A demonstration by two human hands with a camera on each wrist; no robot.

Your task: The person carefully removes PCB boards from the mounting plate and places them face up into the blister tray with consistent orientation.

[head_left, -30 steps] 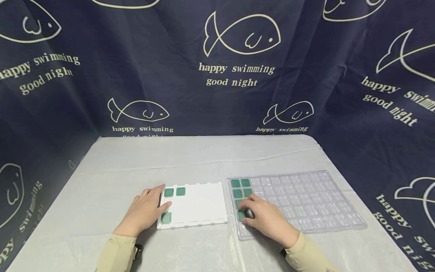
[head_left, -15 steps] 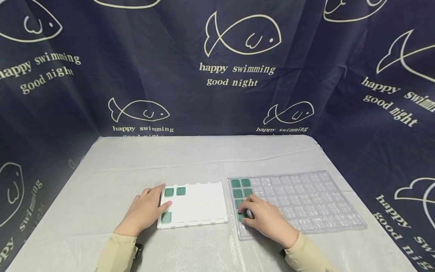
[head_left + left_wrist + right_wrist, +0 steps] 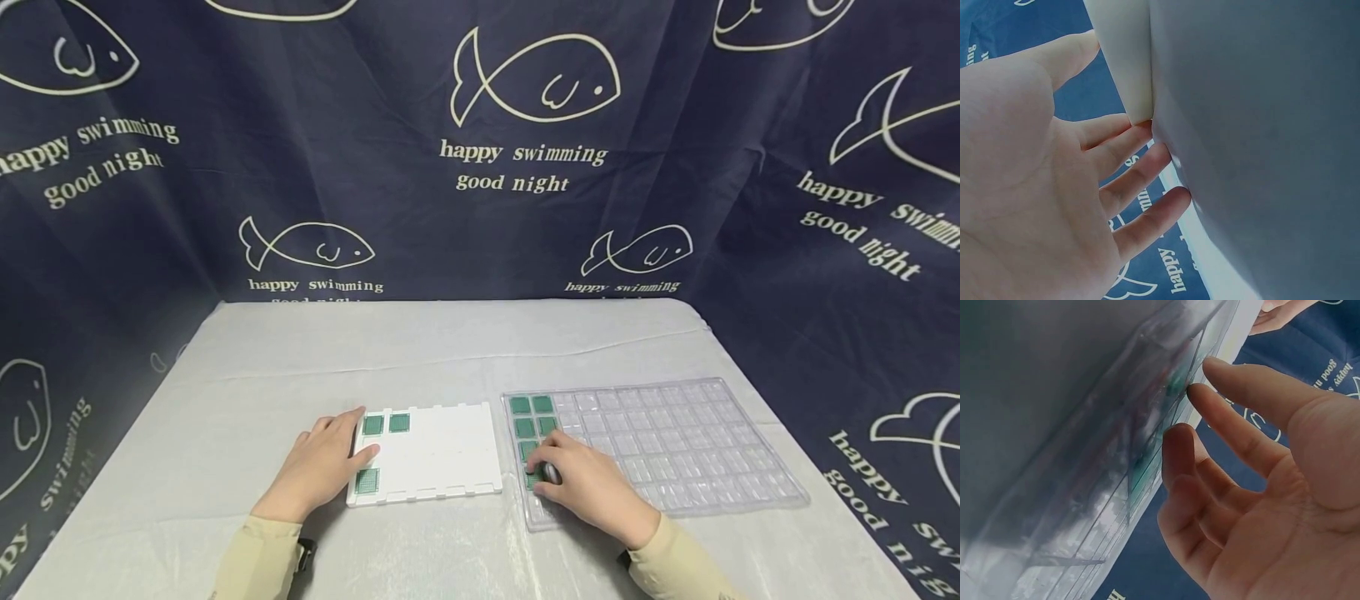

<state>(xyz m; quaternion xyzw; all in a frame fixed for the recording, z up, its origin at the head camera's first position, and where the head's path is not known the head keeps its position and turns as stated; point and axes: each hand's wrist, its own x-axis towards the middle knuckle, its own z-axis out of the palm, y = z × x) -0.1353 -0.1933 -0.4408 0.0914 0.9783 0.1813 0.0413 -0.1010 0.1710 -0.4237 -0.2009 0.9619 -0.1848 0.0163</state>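
In the head view my left hand (image 3: 318, 462) rests at the left end of a white plate (image 3: 442, 454), thumb over its top, other fingers straight along the edge. The plate bears small green square circuit boards: two at the back (image 3: 399, 422) and one at the front left (image 3: 367, 481). My right hand (image 3: 588, 483) is over the left columns of a clear plastic tray (image 3: 675, 446), thumb and index bent at a green board (image 3: 532, 481) in a front cell. The right wrist view shows those fingertips (image 3: 1213, 365) close to the tray. Whether they pinch the board, I cannot tell.
More green boards (image 3: 521, 405) sit in the tray's two left columns behind the right hand; clear cells extend right. A narrow strip of the pale cloth-covered table (image 3: 420, 350) separates plate and tray. Dark blue fish-print curtain (image 3: 525, 233) encloses the back and sides.
Both hands, the plate and the tray stay in place. Only the right index finger shifts very slightly at the green board in the tray.
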